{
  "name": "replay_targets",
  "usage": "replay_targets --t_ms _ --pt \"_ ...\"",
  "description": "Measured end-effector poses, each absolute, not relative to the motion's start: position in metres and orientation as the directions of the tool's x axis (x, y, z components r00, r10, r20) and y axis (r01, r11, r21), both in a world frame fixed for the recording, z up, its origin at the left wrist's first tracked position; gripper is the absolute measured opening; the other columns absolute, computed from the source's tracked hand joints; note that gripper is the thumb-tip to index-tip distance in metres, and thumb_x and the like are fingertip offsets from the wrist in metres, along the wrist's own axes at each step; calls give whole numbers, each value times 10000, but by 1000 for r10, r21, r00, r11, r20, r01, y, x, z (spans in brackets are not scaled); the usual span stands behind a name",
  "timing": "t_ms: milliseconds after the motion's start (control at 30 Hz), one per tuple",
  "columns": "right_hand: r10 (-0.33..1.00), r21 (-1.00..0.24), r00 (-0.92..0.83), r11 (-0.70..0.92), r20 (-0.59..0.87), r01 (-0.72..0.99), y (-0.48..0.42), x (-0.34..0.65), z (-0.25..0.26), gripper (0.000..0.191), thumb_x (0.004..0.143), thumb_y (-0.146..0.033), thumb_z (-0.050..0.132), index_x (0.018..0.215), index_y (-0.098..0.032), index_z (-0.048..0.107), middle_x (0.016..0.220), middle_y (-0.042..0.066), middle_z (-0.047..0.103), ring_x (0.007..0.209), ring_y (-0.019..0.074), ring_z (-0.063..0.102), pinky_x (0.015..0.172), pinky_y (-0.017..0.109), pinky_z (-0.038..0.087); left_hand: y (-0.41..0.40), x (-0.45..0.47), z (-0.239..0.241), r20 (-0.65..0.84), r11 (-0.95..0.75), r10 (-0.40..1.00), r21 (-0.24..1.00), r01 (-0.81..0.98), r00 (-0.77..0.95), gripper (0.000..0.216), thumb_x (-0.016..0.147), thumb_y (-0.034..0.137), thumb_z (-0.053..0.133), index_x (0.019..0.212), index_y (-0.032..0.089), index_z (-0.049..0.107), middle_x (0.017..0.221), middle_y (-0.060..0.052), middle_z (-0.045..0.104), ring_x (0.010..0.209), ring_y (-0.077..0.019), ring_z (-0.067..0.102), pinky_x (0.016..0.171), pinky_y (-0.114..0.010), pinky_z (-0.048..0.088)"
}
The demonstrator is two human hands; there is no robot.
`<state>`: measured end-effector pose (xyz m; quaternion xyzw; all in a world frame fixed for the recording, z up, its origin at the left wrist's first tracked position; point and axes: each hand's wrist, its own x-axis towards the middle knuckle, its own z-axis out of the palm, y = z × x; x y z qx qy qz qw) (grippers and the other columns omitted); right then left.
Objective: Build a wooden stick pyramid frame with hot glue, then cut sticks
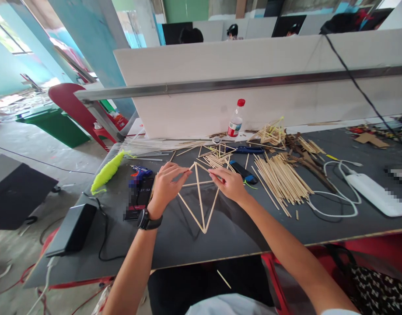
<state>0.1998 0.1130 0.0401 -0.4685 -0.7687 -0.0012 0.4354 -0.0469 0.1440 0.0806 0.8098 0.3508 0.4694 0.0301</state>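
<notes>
A frame of thin wooden sticks [200, 199] joined into triangles is held up over the dark table, one corner pointing toward me. My left hand [169, 181], with a black watch on its wrist, pinches the frame's upper left stick near the top corner. On the other side my right hand [228, 181] pinches the upper right stick between thumb and fingers. Behind the frame lie smaller stick structures [217, 155]. A large bundle of loose wooden sticks [281, 181] is spread to the right of my right hand.
A blue glue gun [141, 172] and a phone [138, 201] lie left of my left hand. Beyond are a yellow-green thread bundle [109, 172] and a black box [72, 229]. A red-capped bottle [236, 119] stands by the white partition [187, 113]. A white power bank [378, 192] lies right.
</notes>
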Motion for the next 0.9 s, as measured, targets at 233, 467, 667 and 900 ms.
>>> replay_targets --t_ms 233,467,667,900 --pt "729 -400 -204 561 653 725 112 200 41 253 1029 -369 521 1131 -308 745 1091 -10 782 823 136 734 672 242 548 142 -48 87 679 -740 647 451 499 346 121 903 252 658 953 240 768 863 -40 764 830 -203 650 803 -363 532" --pt "733 -396 -201 552 649 734 115 201 36 247 1027 -364 527 1114 -299 749 1071 -17 784 790 130 731 680 245 545 131 -42 89 642 -699 711 600 389 287 348 896 253 637 1241 223 670 1023 -60 769 960 -217 702 917 -389 544" --pt "755 -404 -193 527 627 748 116 202 34 263 1029 -391 517 1130 -316 747 1074 -20 780 765 124 722 673 248 534 123 -33 89 726 -717 657 520 465 201 246 880 342 691 1094 223 708 1005 -64 769 966 -229 686 901 -407 557" --pt "757 -410 -195 529 623 743 115 202 35 272 1038 -395 499 1125 -301 739 1095 -20 780 639 107 670 639 252 516 119 -29 91 771 -759 585 413 503 250 251 883 310 682 1125 248 706 1075 -59 762 1006 -241 669 939 -448 537"
